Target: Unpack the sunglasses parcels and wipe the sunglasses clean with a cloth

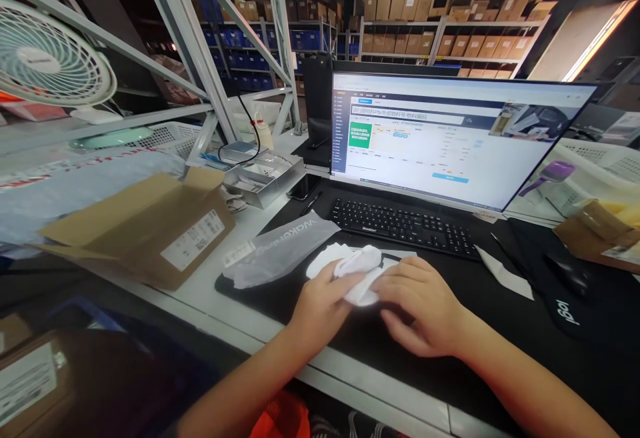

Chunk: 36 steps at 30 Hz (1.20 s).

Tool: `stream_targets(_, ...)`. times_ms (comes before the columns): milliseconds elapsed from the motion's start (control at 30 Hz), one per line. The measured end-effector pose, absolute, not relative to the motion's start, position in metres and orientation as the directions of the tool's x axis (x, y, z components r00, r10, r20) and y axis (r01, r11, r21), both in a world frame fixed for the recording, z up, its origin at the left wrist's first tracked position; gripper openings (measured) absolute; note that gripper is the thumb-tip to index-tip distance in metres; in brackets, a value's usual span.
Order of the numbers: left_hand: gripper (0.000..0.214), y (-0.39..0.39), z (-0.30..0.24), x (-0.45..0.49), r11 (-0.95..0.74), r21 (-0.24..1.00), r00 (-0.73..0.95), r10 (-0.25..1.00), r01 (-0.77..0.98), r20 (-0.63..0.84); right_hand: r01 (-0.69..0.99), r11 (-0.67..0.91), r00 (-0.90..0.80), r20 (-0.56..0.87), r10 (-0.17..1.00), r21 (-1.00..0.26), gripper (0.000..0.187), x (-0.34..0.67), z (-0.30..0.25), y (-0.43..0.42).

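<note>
Warehouse backdrop: pale metal racks [400, 23] of brown cardboard cartons [413, 6], upper right of the frame; blue plastic bins [310, 39], upper centre.
Bundle: soft, bunched white fabric bundle [357, 263], lower centre, beside a translucent printed plastic bag [280, 255].
Grip: our left hand [325, 298] holds it, thumb across the folds; our right hand [427, 305] curls against its right end, though we cannot tell whether it pinches.
Handling step: gathering or folding, we judge; the next move calls for keeping loose folds together.
Work surface: light-grey table [203, 288], black mat [360, 345], black keyboard [400, 228], lit monitor [425, 151].
</note>
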<state>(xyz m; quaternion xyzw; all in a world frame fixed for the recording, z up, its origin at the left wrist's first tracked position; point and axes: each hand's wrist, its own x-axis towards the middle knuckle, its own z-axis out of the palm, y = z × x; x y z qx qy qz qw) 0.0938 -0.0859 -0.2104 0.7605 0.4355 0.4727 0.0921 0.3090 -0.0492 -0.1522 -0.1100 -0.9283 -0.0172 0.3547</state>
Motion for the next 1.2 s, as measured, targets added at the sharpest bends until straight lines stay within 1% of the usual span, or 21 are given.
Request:
stream_targets(67,0.036,-0.085,-0.21,0.095,-0.605,0.558,0.167,0.749,0.567,0.642,0.243,0.96,-0.732,0.622,0.277,-0.141,0.016,0.311,-0.147,-0.053)
stream_targets(167,0.04,-0.084,-0.209,0.095,-0.585,0.561,0.183,0.77,0.586,0.611,0.356,0.924,-0.692,0.626,0.361,-0.139,0.013,0.311,-0.15,-0.054)
stream_targets(233,0.046,-0.083,-0.209,0.096,-0.572,0.561,0.202,0.786,0.599,0.585,0.391,0.912,-0.681,0.63,0.374,-0.119,0.009,0.31,-0.155,-0.053)
stream_targets(300,0.049,-0.082,-0.209,0.096,-0.567,0.558,0.214,0.792,0.606,0.572,0.403,0.91,-0.687,0.624,0.372,-0.1,0.011,0.307,-0.159,-0.052)
stream_targets(400,0.049,-0.081,-0.209,0.097,-0.574,0.547,0.227,0.787,0.61,0.574,0.416,0.906,-0.697,0.612,0.374,-0.079,0.017,0.305,-0.161,-0.052)
stream_targets(467,0.047,-0.081,-0.209,0.098,-0.581,0.542,0.237,0.783,0.607,0.574,0.424,0.9,-0.688,0.61,0.393,-0.102,0.019,0.305,-0.161,-0.053)
stream_targets(500,0.046,-0.08,-0.208,0.098,-0.585,0.538,0.242,0.781,0.607,0.576,0.428,0.893,-0.676,0.607,0.419,-0.14,0.017,0.305,-0.16,-0.053)
stream_targets(567,0.042,-0.079,-0.208,0.099,-0.589,0.519,0.244,0.773,0.619,0.585,0.452,0.85,-0.639,0.567,0.52,-0.269,0.013,0.304,-0.158,-0.054)
stream_targets(633,0.036,-0.078,-0.208,0.099,-0.591,0.476,0.244,0.757,0.651,0.606,0.497,0.759,-0.6,0.465,0.651,-0.421,0.014,0.303,-0.155,-0.054)
stream_targets(700,0.031,-0.077,-0.207,0.1,-0.6,0.405,0.259,0.727,0.69,0.636,0.551,0.65,-0.562,0.343,0.753,-0.524,0.014,0.301,-0.153,-0.054)
stream_targets(800,0.029,-0.078,-0.205,0.101,-0.636,0.288,0.331,0.673,0.716,0.662,0.61,0.524,-0.512,0.21,0.833,-0.594,0.012,0.299,-0.149,-0.054)
stream_targets(900,0.029,-0.079,-0.202,0.101,-0.654,0.219,0.376,0.641,0.724,0.669,0.614,0.476,-0.515,0.137,0.846,-0.629,0.012,0.299,-0.147,-0.053)
stream_targets(1000,0.028,-0.079,-0.202,0.099,-0.664,0.155,0.406,0.607,0.731,0.683,0.577,0.492,-0.547,0.139,0.825,-0.651,0.018,0.301,-0.145,-0.051)
stream_targets(1067,0.028,-0.077,-0.201,0.097,-0.658,0.151,0.397,0.605,0.738,0.69,0.527,0.511,-0.544,0.193,0.817,-0.679,0.018,0.304,-0.144,-0.049)
stream_targets(1100,0.028,-0.075,-0.2,0.096,-0.645,0.18,0.371,0.621,0.743,0.691,0.487,0.517,-0.514,0.247,0.821,-0.704,0.016,0.306,-0.144,-0.048)
stream_targets(1133,0.026,-0.073,-0.197,0.094,-0.624,0.235,0.326,0.648,0.745,0.688,0.438,0.517,-0.457,0.313,0.833,-0.736,0.012,0.309,-0.142,-0.047)
stream_targets(1200,0.021,-0.066,-0.188,0.091,-0.56,0.408,0.192,0.727,0.721,0.659,0.319,0.501,-0.281,0.425,0.861,-0.805,0.011,0.317,-0.139,-0.045)
